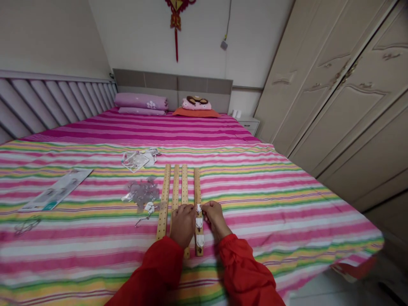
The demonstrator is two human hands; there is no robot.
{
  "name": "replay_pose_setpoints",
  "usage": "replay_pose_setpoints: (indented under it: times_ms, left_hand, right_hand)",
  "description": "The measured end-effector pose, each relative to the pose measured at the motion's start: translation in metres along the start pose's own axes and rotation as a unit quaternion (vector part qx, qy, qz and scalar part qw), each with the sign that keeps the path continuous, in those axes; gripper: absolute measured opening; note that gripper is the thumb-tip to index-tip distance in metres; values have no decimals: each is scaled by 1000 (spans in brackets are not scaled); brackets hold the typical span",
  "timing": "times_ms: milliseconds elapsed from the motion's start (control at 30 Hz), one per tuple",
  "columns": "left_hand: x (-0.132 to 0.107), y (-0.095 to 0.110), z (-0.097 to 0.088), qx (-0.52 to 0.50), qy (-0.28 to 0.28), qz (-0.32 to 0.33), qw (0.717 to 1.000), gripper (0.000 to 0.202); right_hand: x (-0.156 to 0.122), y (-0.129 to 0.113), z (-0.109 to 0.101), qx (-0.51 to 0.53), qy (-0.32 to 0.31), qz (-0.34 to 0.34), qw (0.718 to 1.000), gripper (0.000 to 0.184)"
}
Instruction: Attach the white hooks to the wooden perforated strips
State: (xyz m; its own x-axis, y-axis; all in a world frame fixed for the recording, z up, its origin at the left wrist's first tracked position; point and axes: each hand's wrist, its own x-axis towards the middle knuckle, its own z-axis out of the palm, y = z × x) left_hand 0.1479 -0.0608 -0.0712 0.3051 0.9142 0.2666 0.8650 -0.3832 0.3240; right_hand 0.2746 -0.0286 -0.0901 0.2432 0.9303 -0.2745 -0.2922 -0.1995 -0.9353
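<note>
Several pale wooden strips with rows of holes lie side by side on a striped bed cover [287,199]. The rightmost strip [196,185] carries small white hooks; two of them [199,231] sit near its close end. My left hand [183,223] and my right hand [214,216] meet over this strip, fingers pinched together on a third white hook [199,208] pressed to the wood. Both arms wear red sleeves.
A loose white hook [149,208] and clear plastic wrappers [142,191] lie left of the strips. An opened packet [137,160] is farther back, a long card package [57,190] at the left. Pillows [142,103] lie at the headboard; wardrobe doors [350,97] stand at the right.
</note>
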Motion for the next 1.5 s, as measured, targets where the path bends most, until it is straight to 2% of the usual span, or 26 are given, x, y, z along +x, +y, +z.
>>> replay_pose_setpoints:
  times_ms: [167,267,333,400,500,600,667,867,933,1000,1067,1100,1200,1267,1300,1367,1433,1500]
  left_hand:
    - [2,-12,-4,-121,22,17,992,35]
    - [-6,-29,-18,-225,71,8,972,30]
    - [-19,-47,-32,-272,122,-40,954,27]
    - [-36,-70,-45,-293,187,-116,930,26]
    - [-63,-105,-55,-267,253,-199,908,29]
    - [-80,-129,-55,-244,243,-256,903,36]
    - [-82,-134,-52,-226,230,-275,906,38]
    - [-71,-125,-54,-158,193,-292,923,30]
    - [-70,-123,-59,-179,186,-308,916,27]
    - [-71,-120,-65,-249,183,-344,887,25]
    - [-72,-115,-74,-370,176,-381,829,23]
    - [-72,-111,-78,-443,164,-396,788,22]
    - [-70,-91,-93,-629,94,-433,639,12]
    - [-66,-74,-101,-692,54,-445,566,4]
    - [-65,-64,-103,-712,39,-443,543,4]
    - [-61,-46,-104,-740,8,-427,519,8]
    - [-58,-29,-102,-756,-23,-404,514,7]
    - [-56,-14,-97,-761,-47,-382,522,2]
  right_hand:
    - [-6,-2,-3,7,-26,-16,1000,26]
    - [-8,-2,-6,3,-40,-17,999,32]
    - [-10,-1,-7,5,-45,-20,999,36]
    - [-11,1,-8,15,-51,-27,998,37]
    - [-13,3,-10,27,-59,-39,997,37]
    - [-14,5,-11,35,-57,-48,997,36]
    - [-14,5,-11,44,-52,-51,996,36]
    - [-17,5,-13,68,-48,-59,995,38]
    - [-18,4,-15,80,-52,-62,993,37]
    - [-19,3,-16,94,-54,-61,992,36]
    - [-19,1,-17,111,-52,-57,991,36]
    - [-20,0,-17,120,-50,-55,990,36]
    - [-23,-3,-17,138,-37,-51,988,36]
    - [-30,-6,-14,132,-37,-56,989,34]
    - [-35,-8,-13,125,-47,-58,989,32]
    - [-49,-14,-8,105,-85,-62,989,28]
    - [-65,-22,-3,83,-140,-65,985,27]
    - [-80,-31,2,47,-180,-89,979,29]
